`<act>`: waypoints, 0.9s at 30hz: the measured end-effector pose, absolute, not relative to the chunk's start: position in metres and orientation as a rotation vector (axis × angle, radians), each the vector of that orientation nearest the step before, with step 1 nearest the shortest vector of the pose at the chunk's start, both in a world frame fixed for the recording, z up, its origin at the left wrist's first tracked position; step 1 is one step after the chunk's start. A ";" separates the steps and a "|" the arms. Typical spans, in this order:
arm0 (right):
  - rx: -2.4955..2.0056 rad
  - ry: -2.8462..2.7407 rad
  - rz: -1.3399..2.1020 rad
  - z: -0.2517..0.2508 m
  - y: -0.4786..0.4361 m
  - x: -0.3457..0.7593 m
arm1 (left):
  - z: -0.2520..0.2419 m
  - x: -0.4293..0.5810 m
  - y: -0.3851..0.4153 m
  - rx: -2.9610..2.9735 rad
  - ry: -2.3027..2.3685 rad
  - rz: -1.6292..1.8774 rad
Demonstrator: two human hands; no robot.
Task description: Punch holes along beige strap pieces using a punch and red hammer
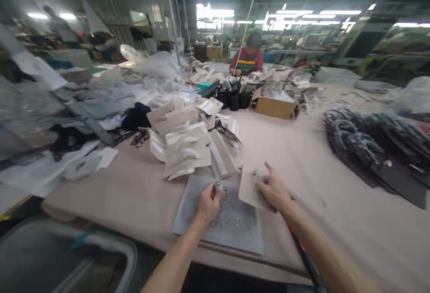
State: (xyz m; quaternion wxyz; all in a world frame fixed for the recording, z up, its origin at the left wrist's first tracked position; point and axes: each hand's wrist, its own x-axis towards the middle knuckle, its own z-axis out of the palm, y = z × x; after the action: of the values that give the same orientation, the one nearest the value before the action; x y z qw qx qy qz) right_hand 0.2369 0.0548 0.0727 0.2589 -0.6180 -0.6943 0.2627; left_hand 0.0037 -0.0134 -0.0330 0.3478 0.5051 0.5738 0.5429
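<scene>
Beige panel (247,188), grey board (235,228) (any lettering indistinct)

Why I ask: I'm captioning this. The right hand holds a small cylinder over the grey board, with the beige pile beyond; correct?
Not the right hand: the head view shows the left hand holding the small cylinder over the grey board, with the beige pile beyond.

At the grey board (231,234), the left hand (208,201) and tapering left forearm (178,259) are bare. Right of it, the right hand (273,187) and right forearm (319,243) are likewise bare.
</scene>
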 end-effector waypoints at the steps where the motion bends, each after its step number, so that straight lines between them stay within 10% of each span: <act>1: -1.669 -1.883 0.763 0.065 0.038 0.233 | -0.033 0.004 -0.015 1.302 1.504 1.418; 27: -1.755 -1.804 1.128 0.019 -0.095 0.190 | -0.023 0.059 0.013 1.167 1.025 1.284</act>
State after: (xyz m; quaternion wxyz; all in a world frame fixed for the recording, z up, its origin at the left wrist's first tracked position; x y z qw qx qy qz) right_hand 0.1902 -0.0946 0.0189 0.1906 -0.6248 -0.6419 0.4015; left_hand 0.0592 0.0128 -0.0231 0.5339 0.4897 0.4300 0.5387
